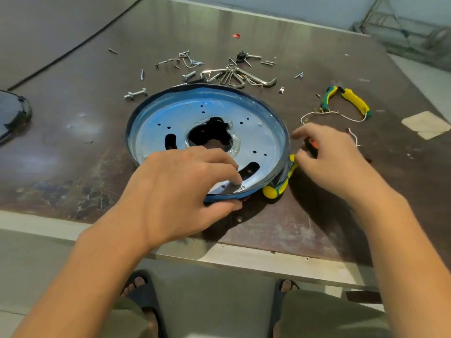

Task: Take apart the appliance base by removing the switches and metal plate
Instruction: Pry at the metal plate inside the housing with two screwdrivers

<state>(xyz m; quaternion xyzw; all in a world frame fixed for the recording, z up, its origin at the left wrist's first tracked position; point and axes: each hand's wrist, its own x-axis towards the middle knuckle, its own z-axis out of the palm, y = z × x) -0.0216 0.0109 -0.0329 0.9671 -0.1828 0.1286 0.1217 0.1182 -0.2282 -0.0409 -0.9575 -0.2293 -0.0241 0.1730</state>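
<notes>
Looking down at a scuffed brown worktable [73,147] from head height. Sitting at the centre of the frame: a round appliance base [136,113] with a dark blue rim, showing its bluish metal plate [258,135] with a ragged central opening, two curved slots and small holes. Gripping the base's near rim with the left hand [175,189], thumb tucked beneath the edge, fingers curling over onto the plate. Hovering just right of the base with the right hand [327,159], fingers bent, pinching a small black-and-orange object [311,144], too blurred for naming. Poking out from under the base's lower-right rim: a yellow-and-green screwdriver handle [274,190]. Lying above the base, toward the top of the frame: a bunch of hex keys [240,76], with loose screws and bolts [181,61] scattering around them. Resting at upper right: yellow-and-green pliers [351,100] beside a thin white wire [339,115]. Showing at the left edge: part of a dark round cover [12,113]. Standing at the bottom of the frame, below the table edge: feet in dark sandals [144,295].
</notes>
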